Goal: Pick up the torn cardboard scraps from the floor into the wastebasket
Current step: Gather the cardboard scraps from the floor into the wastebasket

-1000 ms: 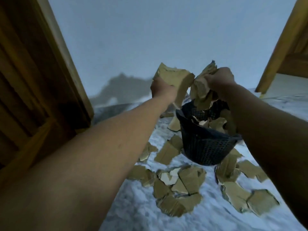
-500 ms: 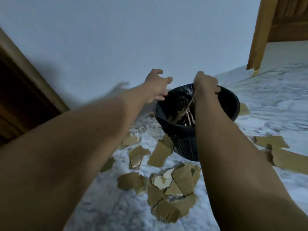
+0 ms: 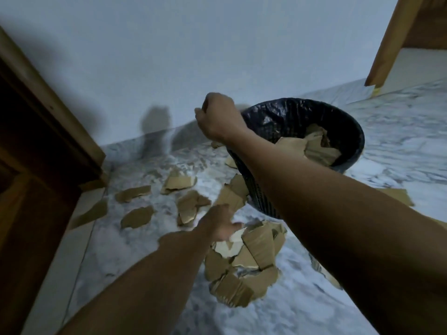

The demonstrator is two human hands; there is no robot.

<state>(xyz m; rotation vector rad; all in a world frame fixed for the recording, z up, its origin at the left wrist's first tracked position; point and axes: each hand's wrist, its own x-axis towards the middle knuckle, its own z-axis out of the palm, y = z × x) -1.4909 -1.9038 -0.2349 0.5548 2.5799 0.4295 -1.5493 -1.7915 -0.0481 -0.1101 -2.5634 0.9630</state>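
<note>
The black mesh wastebasket (image 3: 348, 131) with a dark liner stands on the marble floor near the wall, with cardboard scraps (image 3: 316, 146) inside. My right hand (image 3: 217, 117) is at its left rim with fingers curled, apparently gripping the rim, and my forearm crosses over the basket's near side. My left hand (image 3: 221, 226) reaches down with fingers spread, just touching the top of a pile of torn cardboard scraps (image 3: 251, 257) in front of the basket. Several single scraps (image 3: 137, 216) lie scattered to the left.
A dark wooden door and frame (image 3: 36, 141) fill the left side. A white wall runs behind the basket. A wooden furniture leg (image 3: 387, 44) stands at the back right. More scraps (image 3: 399, 197) lie right of the basket, partly hidden by my right arm.
My left hand dropped from beside the basket's rim to the scrap pile on the floor. My right hand shifted to the basket's left rim. The camera tilted down.
</note>
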